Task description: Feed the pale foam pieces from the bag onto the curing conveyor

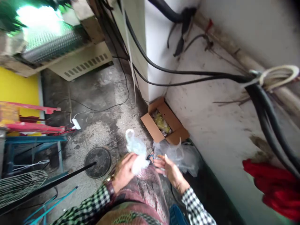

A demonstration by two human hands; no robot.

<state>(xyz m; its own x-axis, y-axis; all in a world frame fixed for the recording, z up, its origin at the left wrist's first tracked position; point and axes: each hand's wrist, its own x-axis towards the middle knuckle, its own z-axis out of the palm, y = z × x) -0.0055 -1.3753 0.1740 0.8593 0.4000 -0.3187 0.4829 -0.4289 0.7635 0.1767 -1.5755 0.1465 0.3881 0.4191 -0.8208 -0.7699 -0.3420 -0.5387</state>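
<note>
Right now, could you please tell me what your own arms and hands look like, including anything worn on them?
The left sleeve and right sleeve are black-and-white check. The left hand is bare, with a gold-toned watch at the wrist; the right hand is also bare.

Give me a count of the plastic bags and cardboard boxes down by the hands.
Plastic bags: 2 (a pale plastic bag in the left hand, a clear plastic bag beside the right hand)
Cardboard boxes: 1 (an open cardboard box)
Total: 3
</note>
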